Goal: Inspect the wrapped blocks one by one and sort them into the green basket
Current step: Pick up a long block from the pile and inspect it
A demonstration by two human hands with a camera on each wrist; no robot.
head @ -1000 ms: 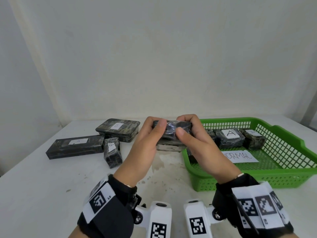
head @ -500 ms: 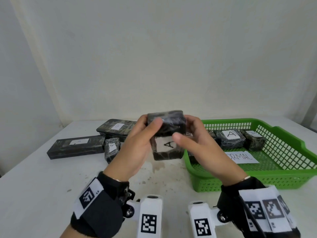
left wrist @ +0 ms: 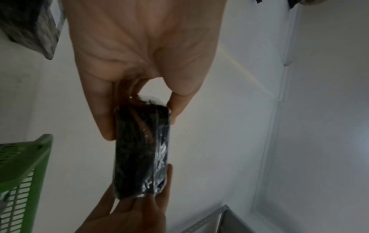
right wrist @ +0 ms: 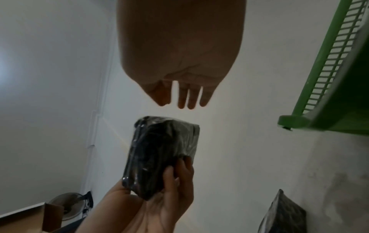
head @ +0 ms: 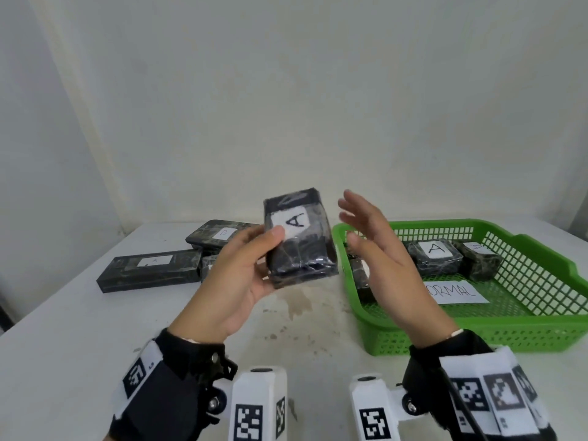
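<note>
Head view looking down from above, wrist views close along each palm, all sharing wrapped block (head: 299, 238).

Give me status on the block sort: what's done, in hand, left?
Done: at least three wrapped blocks lie in the green basket, including one marked A. In hand: the left hand grips a block labelled A, held up; the right hand is open beside it, not touching. Left: three blocks on the table: a long one, one marked B and a small one mostly hidden.

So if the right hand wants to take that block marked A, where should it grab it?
Probably the free right edge of the held block, coming in from the right. The left hand covers the left side, and the open right hand already faces that bare edge.
</note>
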